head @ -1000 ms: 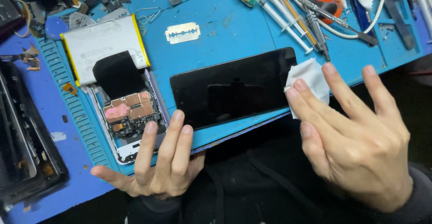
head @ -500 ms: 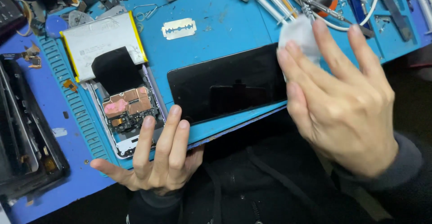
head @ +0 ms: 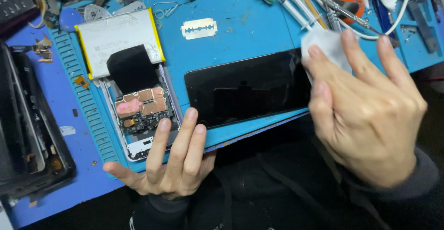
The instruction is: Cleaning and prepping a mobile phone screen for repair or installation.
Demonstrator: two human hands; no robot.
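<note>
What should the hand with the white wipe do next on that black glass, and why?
Probably sweep the white wipe leftward across the black screen panel. The right hand presses it only at the panel's right end, while the left hand steadies the near edge, leaving the rest uncovered.

Blue ribbed work mat (head: 240,22) spread across a blue bench top (head: 41,114), clutter of metal tools (head: 319,3) and a white cable (head: 393,24) gathered far right, dark casing (head: 27,133) laid at the left edge, surfaces evenly lit from above
</note>
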